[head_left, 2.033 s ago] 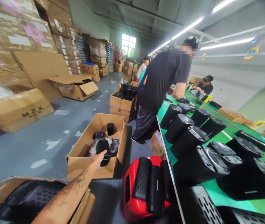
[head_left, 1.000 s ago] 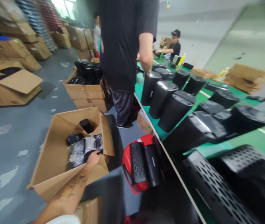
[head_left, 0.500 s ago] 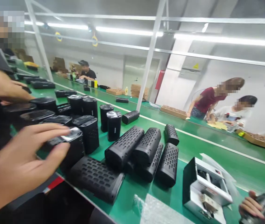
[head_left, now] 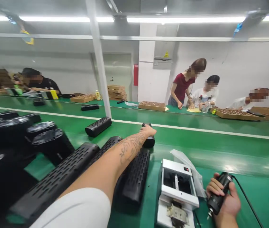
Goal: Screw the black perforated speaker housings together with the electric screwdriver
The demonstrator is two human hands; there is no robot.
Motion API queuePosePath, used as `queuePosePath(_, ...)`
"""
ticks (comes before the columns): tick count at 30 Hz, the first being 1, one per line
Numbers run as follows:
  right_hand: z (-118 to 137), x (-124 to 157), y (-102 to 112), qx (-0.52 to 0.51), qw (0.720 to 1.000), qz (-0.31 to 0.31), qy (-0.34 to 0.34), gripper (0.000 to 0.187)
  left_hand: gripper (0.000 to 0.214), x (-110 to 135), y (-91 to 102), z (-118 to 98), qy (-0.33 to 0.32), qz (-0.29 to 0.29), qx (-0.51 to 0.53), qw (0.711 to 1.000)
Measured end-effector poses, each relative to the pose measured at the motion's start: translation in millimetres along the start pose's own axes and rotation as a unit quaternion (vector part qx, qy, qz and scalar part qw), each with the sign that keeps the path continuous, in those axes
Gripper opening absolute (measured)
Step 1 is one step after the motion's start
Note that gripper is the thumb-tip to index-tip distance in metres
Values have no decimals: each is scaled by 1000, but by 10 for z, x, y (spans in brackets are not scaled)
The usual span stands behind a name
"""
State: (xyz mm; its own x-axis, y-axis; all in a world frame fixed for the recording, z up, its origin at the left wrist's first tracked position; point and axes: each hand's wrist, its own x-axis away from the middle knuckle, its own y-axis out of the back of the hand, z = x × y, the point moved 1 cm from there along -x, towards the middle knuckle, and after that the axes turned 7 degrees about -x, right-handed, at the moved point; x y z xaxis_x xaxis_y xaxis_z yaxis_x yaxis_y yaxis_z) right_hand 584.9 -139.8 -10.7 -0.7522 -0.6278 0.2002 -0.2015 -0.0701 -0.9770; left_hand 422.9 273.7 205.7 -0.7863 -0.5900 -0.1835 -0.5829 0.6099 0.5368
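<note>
My left arm stretches across the bench, and my left hand [head_left: 148, 129] is closed over a small black perforated casing [head_left: 149, 142]. Its fingers are partly hidden on the far side. Low on the right, my right hand [head_left: 230, 202] grips a black electric screwdriver [head_left: 219, 197], its bit pointing down to the left and its cord trailing right. Between the hands stands a white screw feeder [head_left: 180, 193] with an open top. Under and beside my forearm lie more perforated casings [head_left: 136, 175], some partly covered by the arm.
Several black casings [head_left: 50, 142] crowd the left of the green bench. A clear plastic bag [head_left: 188, 167] lies behind the feeder. A white upright post [head_left: 98, 63] rises from the bench. Across it, co-workers [head_left: 181, 87] work near cardboard trays [head_left: 152, 106].
The view has swung right. My left hand has gone from beside the upright casings at left out to the small perforated casing. The screwdriver in my right hand now shows more fully.
</note>
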Motion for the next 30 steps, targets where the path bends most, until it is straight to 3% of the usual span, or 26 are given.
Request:
queuePosePath(2,55,-83,56,38,999,13,4,78,45,-94,-263,165,37,8,-8,999)
queuePosePath(5,65,-171,124,68,997,34,1,61,50,-91,-392,315,83,16,-18,996)
queuePosePath(9,67,-174,158,53,997,53,-11,52,46,-57,-255,178,126,36,-11,991)
queuePosePath(13,86,-66,69,-33,997,54,-47,58,42,129,139,-293,154,62,9,986)
queuePosePath(16,42,25,-88,-146,983,53,-103,56,52,658,665,-678,130,72,23,989)
queuePosePath(18,-33,93,-210,-251,954,53,-153,51,71,1286,1069,-905,84,70,24,994)
queuePosePath(20,-139,188,-326,-387,896,56,-209,43,108,2101,1428,-1084,9,73,6,997)
queuePosePath(22,-257,329,-432,-551,785,62,-276,33,128,3001,1656,-1175,-128,85,-125,980)
queuePosePath(23,-312,418,-487,-637,701,64,-313,31,128,3438,1709,-1160,-155,73,-194,966)
queuePosePath(24,-359,519,-550,-719,595,63,-355,30,130,3844,1715,-1103,-177,56,-252,950)
queuePosePath(25,-394,627,-623,-789,466,55,-396,29,135,4203,1675,-1006,-200,53,-299,932)
queuePosePath(26,-415,737,-710,-842,316,37,-435,34,138,4505,1597,-872,-212,56,-333,917)
queuePosePath(28,-419,942,-928,-871,-35,-43,-488,67,141,4913,1362,-531,-220,83,-364,901)
queuePosePath(30,-398,1105,-1174,-776,-388,-150,-474,92,141,5079,1099,-175,-217,110,-368,897)
